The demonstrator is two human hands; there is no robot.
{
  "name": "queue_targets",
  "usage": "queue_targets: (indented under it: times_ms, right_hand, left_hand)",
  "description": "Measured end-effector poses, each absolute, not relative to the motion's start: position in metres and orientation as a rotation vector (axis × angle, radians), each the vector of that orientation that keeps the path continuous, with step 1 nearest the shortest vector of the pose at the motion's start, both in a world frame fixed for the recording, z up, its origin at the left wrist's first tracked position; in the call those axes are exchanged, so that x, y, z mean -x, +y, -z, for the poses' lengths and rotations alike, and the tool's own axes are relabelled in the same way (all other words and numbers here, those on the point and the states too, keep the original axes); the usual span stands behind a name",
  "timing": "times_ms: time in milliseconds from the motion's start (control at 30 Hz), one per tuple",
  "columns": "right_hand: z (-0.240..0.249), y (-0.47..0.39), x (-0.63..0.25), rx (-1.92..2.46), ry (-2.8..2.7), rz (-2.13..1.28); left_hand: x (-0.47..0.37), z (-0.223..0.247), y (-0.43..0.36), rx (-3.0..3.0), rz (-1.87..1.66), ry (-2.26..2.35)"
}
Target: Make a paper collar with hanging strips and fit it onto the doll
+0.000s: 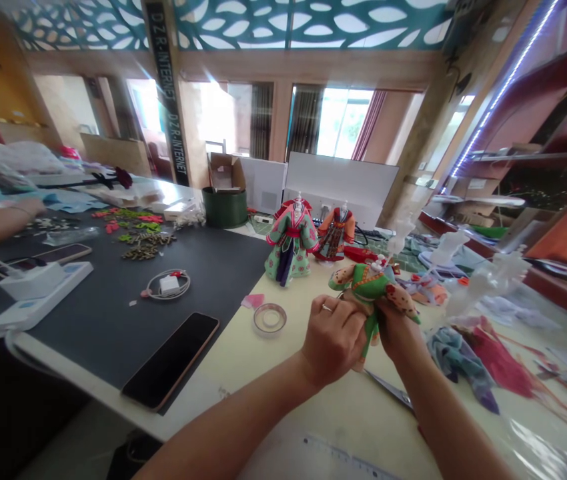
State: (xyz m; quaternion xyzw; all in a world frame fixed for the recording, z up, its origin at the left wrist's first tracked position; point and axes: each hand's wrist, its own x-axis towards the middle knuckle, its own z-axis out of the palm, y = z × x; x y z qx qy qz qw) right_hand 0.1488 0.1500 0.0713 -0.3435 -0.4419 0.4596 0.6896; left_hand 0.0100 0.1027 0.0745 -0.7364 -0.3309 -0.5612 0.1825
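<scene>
A small doll figure in a green robe with spotted sleeves [367,281] is held up over the cream table. My left hand [334,339] has its fingers curled on the robe's lower front; a ring shows on one finger. My right hand [397,328] grips the doll from the other side, its fingertips partly hidden behind the cloth. Beneath my hands lie scissors [391,390]. Behind stand a doll in a green and pink robe [291,243] and another in orange [334,233]. To the left sits a roll of tape [269,319].
A phone [172,360] and a coiled cable with a charger [169,285] lie on the dark mat at left. Fabric pieces [483,357] and translucent figures [488,277] are at right. A ruler [346,459] lies near the front. Another person's arm [1,220] reaches in at far left.
</scene>
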Motion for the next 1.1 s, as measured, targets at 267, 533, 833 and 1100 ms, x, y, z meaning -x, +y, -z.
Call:
queue_targets:
  times_ms: [267,533,833,1100]
  right_hand:
    - [-0.070,0.151,-0.150,0.784,-1.009,-1.042]
    - [-0.071,0.150,-0.147,0.761,-0.992,-1.040]
    - [-0.071,0.151,-0.149,0.791,-1.018,-1.009]
    - [-0.070,0.151,-0.150,0.782,-1.030,-0.989]
  left_hand:
    - [0.001,-0.070,0.089,2.122,1.697,-0.859]
    - [-0.012,-0.038,0.084,2.231,1.433,-0.705]
    - [0.007,-0.050,0.086,2.377,1.898,-1.068]
    - [0.011,-0.048,0.102,2.206,2.471,-1.682]
